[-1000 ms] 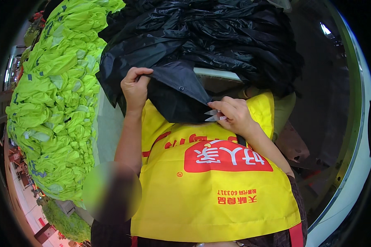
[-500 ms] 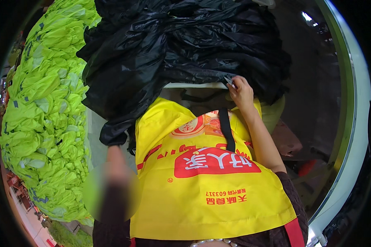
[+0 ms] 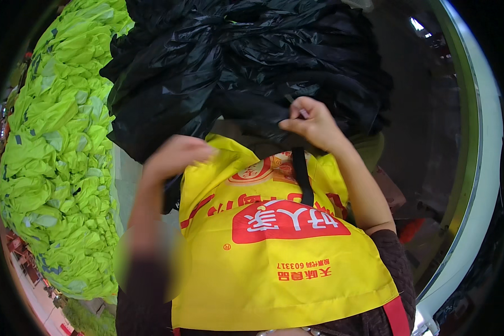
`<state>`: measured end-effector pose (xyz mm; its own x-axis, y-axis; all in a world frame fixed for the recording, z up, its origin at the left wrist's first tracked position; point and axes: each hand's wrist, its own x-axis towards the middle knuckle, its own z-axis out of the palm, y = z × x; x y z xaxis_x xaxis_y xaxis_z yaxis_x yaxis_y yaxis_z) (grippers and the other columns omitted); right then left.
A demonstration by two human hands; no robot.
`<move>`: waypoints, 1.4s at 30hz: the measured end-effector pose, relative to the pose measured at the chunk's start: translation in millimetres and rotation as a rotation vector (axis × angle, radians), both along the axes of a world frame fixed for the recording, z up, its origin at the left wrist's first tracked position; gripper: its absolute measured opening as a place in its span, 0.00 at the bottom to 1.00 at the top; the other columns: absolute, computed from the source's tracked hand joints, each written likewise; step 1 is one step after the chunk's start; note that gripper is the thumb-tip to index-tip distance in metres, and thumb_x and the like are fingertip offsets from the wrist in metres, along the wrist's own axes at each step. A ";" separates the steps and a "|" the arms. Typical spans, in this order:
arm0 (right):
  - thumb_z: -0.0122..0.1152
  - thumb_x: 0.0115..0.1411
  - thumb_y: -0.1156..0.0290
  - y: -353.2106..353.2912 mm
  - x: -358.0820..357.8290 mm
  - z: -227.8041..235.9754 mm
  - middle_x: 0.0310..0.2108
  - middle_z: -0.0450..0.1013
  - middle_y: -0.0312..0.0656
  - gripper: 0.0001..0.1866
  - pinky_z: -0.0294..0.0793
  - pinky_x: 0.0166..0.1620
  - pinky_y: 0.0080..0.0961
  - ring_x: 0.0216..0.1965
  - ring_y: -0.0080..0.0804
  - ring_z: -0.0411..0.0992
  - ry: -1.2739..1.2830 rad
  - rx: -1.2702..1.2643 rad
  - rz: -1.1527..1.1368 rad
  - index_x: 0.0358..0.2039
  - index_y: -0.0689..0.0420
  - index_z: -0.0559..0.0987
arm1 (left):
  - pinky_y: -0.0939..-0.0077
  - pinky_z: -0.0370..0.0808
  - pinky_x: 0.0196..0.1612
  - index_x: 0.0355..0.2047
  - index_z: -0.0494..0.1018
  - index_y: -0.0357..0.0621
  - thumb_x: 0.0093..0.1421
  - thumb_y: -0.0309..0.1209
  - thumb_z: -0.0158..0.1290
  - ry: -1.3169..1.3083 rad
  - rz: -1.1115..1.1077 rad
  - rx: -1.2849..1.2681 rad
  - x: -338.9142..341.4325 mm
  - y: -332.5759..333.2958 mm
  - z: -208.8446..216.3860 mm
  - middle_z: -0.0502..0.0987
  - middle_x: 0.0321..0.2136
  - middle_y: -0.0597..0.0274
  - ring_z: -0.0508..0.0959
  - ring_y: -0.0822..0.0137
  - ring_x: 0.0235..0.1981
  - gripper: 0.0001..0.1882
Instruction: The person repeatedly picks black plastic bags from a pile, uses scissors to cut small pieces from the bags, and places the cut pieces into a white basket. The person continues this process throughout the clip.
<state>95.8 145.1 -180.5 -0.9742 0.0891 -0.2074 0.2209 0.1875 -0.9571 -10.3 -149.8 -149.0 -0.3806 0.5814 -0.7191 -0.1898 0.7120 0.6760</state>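
A heap of shiny black fabric (image 3: 252, 67) fills the space in front of me, its near edge sagging toward my lap. My right hand (image 3: 313, 124) is closed at that edge, with thumb and forefinger pinched against the cloth. A small pale bit of a tool shows between its curled fingers. It looks like thread snips (image 3: 304, 113), mostly hidden in the palm. My left hand (image 3: 180, 153) is beside the cloth's lower left corner, over the yellow apron (image 3: 285, 252) I wear. Its fingers point right, smeared by motion, and whether they hold anything is unclear.
Along my left runs a tall pile of lime-green fabric pieces (image 3: 56, 168) with grey patches. A pale grey surface (image 3: 130, 173) lies between that pile and the black fabric. A curved light edge (image 3: 484, 168) bounds the right side, with a dark floor inside it.
My left hand has come out from the black fabric's lower left corner and moved up and right. My right hand has shifted slightly left, its fingers now pinched at the cloth's edge.
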 end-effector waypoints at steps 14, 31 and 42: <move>0.48 0.56 0.72 56.2 38.0 72.1 0.13 0.58 0.23 0.13 0.46 0.16 0.08 0.13 0.08 0.51 0.274 -0.299 -0.361 0.40 0.62 0.75 | 0.59 0.69 0.48 0.46 0.67 0.42 0.59 0.39 0.44 -0.386 1.018 0.876 49.2 110.4 -0.8 0.72 0.44 0.54 0.72 0.57 0.46 0.18; 0.36 0.62 0.62 31.4 71.4 63.0 0.41 0.71 0.52 0.20 0.76 0.41 0.37 0.39 0.43 0.73 0.225 -1.329 -0.759 0.42 0.65 0.71 | 0.78 0.74 0.33 0.36 0.69 0.40 0.57 0.41 0.49 -0.311 0.630 0.951 64.2 122.3 50.0 0.74 0.32 0.59 0.76 0.69 0.32 0.16; 0.46 0.57 0.64 1.0 76.1 59.2 0.40 0.71 0.45 0.16 0.70 0.47 0.31 0.40 0.35 0.71 0.404 -1.362 -0.672 0.41 0.61 0.72 | 0.69 0.69 0.41 0.40 0.69 0.42 0.40 0.31 0.63 1.104 -0.134 0.874 109.9 193.6 62.2 0.68 0.36 0.54 0.70 0.55 0.38 0.25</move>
<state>171.9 146.1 -121.4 -0.8435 0.4826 -0.2357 -0.3967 -0.8557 -0.3323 99.6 43.8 -86.8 -0.4100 0.7540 0.5132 0.7533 -0.0373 0.6566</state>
